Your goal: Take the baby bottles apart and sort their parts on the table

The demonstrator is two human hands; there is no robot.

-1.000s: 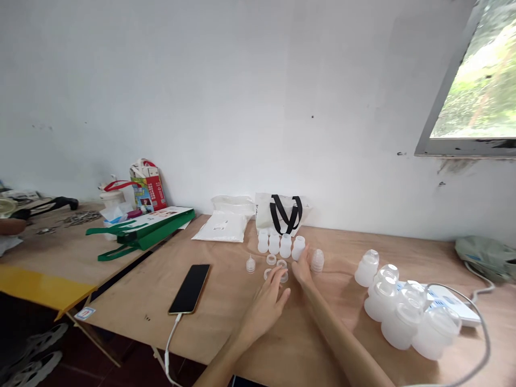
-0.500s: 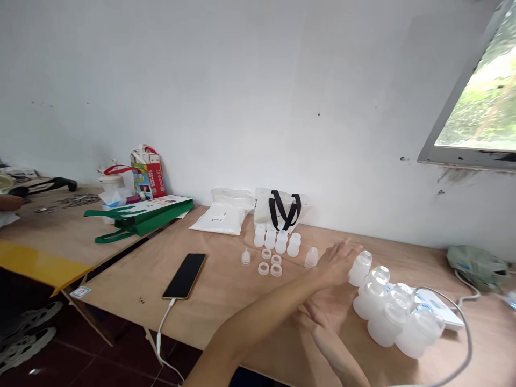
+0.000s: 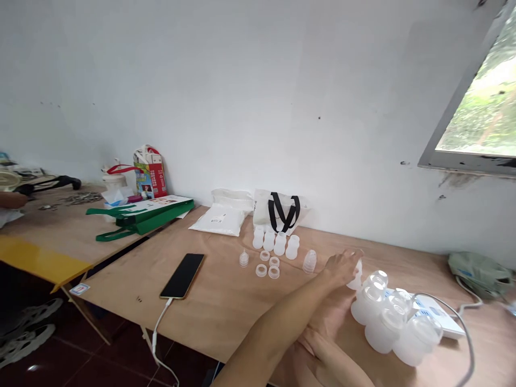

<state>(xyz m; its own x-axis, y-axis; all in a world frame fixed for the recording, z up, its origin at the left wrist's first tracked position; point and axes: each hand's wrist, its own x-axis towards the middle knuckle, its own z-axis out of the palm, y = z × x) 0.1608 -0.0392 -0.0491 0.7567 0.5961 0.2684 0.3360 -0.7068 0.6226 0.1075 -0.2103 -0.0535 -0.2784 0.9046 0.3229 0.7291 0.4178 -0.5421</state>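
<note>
Left hand [image 3: 342,267] is at the near-wall end of the bottle group, fingers part-bent over the top of a capped bottle [image 3: 355,278] standing on the table [image 3: 217,312]. The fingers hide its cap; thumb not visible, so cannot tell whether the grip is closed. Right hand [image 3: 309,339] lies low, largely covered by the left forearm [image 3: 278,330]; its opening and any contents cannot be told. White device [image 3: 441,314] is partly hidden behind the bottle cluster [image 3: 385,330]. Grey bag [image 3: 479,274] at the right is blurred.

Versus 0.5 s ago: left fingers, then extended just beside the capped bottle, now overlap it; the bottle shows no clear shift. Versus 1.0 s ago: both hands are away from the rings [image 3: 274,272] and small open bottles [image 3: 292,247], which remain left of the clear dome [image 3: 309,262].
</note>
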